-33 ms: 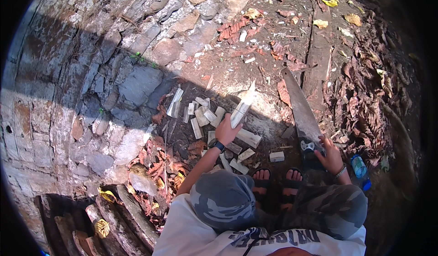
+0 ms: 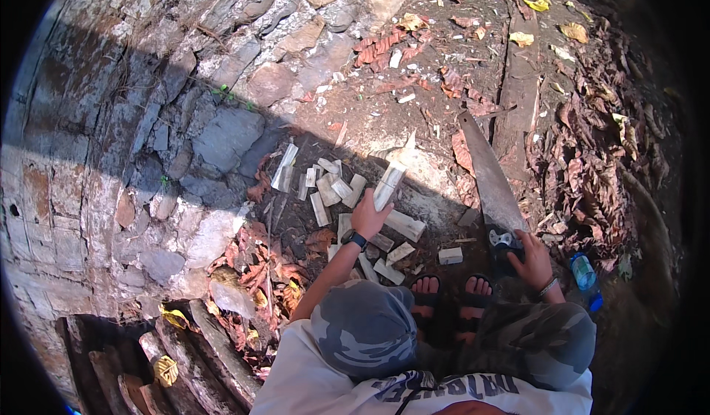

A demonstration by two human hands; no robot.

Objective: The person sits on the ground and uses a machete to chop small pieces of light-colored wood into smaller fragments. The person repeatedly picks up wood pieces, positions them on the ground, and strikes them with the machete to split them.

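My left hand [image 2: 370, 214], with a watch on its wrist, is closed round the lower end of a pale strip of wood [image 2: 390, 180]. The strip tapers to a jagged point at its far end and leans over a sunlit wooden block. On my right, a handsaw [image 2: 491, 178] lies with its blade pointing away from me and its dark handle near my foot. My right hand [image 2: 532, 260] is on that handle, thumb and fingers curled about it; part of the grip is hidden. Several short cut wood blocks [image 2: 325, 190] are scattered left of my left hand.
A stone wall [image 2: 222, 141] rises at the left. Logs [image 2: 200, 348] lie at lower left. A plastic bottle [image 2: 583, 271] with a blue cap is beside my right wrist. Dry leaves [image 2: 580, 163] heap up at the right, near a weathered plank [image 2: 515, 89]. My sandalled feet are below.
My right hand has moved slightly left and closed in on the saw handle. The wood strip in my left hand has shifted very little.
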